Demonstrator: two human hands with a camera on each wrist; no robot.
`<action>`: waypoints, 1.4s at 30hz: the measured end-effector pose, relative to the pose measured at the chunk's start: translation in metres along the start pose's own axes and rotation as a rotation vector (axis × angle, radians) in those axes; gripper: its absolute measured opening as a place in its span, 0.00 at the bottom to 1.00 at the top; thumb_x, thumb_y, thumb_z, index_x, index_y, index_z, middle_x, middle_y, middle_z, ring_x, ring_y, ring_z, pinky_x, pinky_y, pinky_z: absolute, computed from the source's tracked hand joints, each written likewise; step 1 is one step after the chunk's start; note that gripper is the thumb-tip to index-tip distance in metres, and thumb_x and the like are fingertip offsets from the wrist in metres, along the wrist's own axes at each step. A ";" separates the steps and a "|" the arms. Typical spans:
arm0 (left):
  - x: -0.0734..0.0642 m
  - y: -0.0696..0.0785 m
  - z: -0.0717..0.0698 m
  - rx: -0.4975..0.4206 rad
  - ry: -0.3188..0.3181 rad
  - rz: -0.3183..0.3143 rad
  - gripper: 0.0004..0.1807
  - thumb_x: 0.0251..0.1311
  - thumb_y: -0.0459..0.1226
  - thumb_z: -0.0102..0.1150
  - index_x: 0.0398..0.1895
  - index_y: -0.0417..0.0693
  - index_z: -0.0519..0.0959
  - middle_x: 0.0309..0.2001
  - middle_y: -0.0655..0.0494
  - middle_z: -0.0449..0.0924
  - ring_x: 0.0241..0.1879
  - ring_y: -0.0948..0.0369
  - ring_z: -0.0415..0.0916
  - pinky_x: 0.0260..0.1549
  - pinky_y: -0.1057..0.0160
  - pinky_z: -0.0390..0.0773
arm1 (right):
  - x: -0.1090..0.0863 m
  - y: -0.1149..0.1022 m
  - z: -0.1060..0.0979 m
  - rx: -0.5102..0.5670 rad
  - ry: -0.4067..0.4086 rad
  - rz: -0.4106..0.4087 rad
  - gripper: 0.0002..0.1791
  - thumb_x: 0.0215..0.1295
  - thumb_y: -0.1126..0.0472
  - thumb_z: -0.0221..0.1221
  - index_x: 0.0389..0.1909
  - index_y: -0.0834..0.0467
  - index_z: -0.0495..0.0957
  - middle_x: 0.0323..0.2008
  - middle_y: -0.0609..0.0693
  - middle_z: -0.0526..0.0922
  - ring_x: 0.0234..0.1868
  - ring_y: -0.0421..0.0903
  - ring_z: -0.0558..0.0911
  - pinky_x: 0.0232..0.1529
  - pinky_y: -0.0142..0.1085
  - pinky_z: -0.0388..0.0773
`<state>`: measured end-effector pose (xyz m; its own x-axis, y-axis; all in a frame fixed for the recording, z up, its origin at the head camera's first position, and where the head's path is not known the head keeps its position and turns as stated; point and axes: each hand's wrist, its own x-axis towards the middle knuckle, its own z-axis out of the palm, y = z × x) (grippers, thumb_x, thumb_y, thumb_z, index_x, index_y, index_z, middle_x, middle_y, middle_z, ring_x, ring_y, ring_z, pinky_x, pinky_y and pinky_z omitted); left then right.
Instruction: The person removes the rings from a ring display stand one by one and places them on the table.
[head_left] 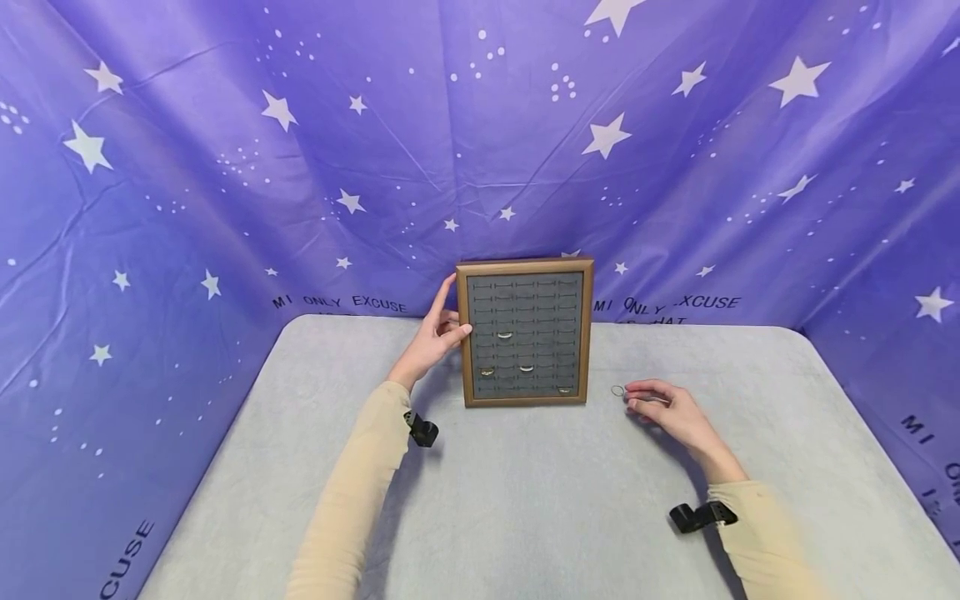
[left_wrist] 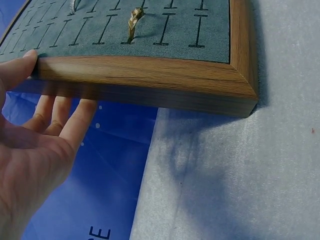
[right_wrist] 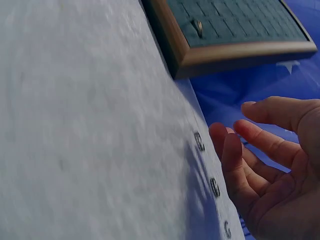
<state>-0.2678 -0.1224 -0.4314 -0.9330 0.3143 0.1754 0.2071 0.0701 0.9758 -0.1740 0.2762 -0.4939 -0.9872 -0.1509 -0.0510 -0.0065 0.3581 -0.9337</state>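
A wood-framed ring display tray stands propped up near the table's back edge, its dark slotted pad facing forward. Several rings sit in its slots, among them a gold leaf-like ring and a silver one. My left hand grips the tray's left side, thumb at the front edge and fingers behind. To the right of the tray, my right hand hovers with thumb and fingers apart, holding nothing visible. A thin ring-shaped item is beside its fingertips. Small dark ring-like items lie in a row below that hand.
The grey-white table has rounded back corners. A purple-blue curtain with white stars and lettering hangs behind and at both sides. Black wrist cameras are strapped over both beige sleeves.
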 end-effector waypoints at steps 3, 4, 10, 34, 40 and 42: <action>0.005 -0.014 -0.003 0.016 0.014 0.015 0.48 0.64 0.28 0.58 0.77 0.72 0.44 0.42 0.42 0.75 0.33 0.56 0.72 0.40 0.42 0.77 | 0.002 -0.004 0.008 0.024 -0.019 -0.002 0.21 0.66 0.65 0.60 0.56 0.73 0.72 0.44 0.68 0.81 0.32 0.45 0.83 0.26 0.36 0.78; 0.005 -0.014 -0.003 0.018 0.015 0.011 0.48 0.64 0.28 0.58 0.77 0.72 0.44 0.42 0.41 0.74 0.33 0.55 0.72 0.41 0.38 0.75 | 0.002 -0.006 0.010 0.028 -0.025 -0.004 0.21 0.66 0.65 0.60 0.56 0.73 0.72 0.44 0.68 0.81 0.33 0.45 0.83 0.26 0.36 0.78; 0.005 -0.014 -0.003 0.021 0.016 0.005 0.48 0.64 0.28 0.58 0.77 0.74 0.45 0.42 0.40 0.75 0.32 0.57 0.72 0.41 0.40 0.76 | 0.006 -0.014 0.024 0.066 -0.061 -0.038 0.20 0.66 0.67 0.59 0.55 0.74 0.72 0.45 0.70 0.80 0.34 0.47 0.84 0.29 0.38 0.80; 0.007 -0.016 -0.002 0.007 -0.003 0.001 0.49 0.64 0.28 0.58 0.77 0.71 0.43 0.43 0.41 0.72 0.33 0.54 0.72 0.30 0.65 0.77 | 0.034 -0.076 0.065 0.146 -0.103 -0.233 0.18 0.62 0.73 0.60 0.53 0.73 0.74 0.51 0.70 0.77 0.44 0.48 0.83 0.41 0.32 0.79; 0.005 -0.017 -0.004 0.021 0.005 0.009 0.48 0.64 0.28 0.57 0.77 0.73 0.44 0.44 0.40 0.73 0.32 0.56 0.74 0.35 0.52 0.79 | 0.043 -0.095 0.071 0.115 -0.094 -0.273 0.17 0.61 0.73 0.61 0.51 0.72 0.75 0.50 0.69 0.78 0.45 0.53 0.82 0.41 0.31 0.79; 0.005 -0.017 -0.003 0.020 0.004 0.009 0.48 0.64 0.28 0.57 0.77 0.74 0.44 0.44 0.40 0.73 0.33 0.56 0.74 0.38 0.44 0.78 | 0.045 -0.099 0.073 0.099 -0.088 -0.274 0.17 0.61 0.73 0.62 0.51 0.72 0.76 0.49 0.68 0.78 0.45 0.54 0.82 0.42 0.32 0.79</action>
<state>-0.2773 -0.1252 -0.4468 -0.9323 0.3111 0.1843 0.2209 0.0866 0.9714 -0.2065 0.1663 -0.4297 -0.9331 -0.3106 0.1810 -0.2509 0.2018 -0.9468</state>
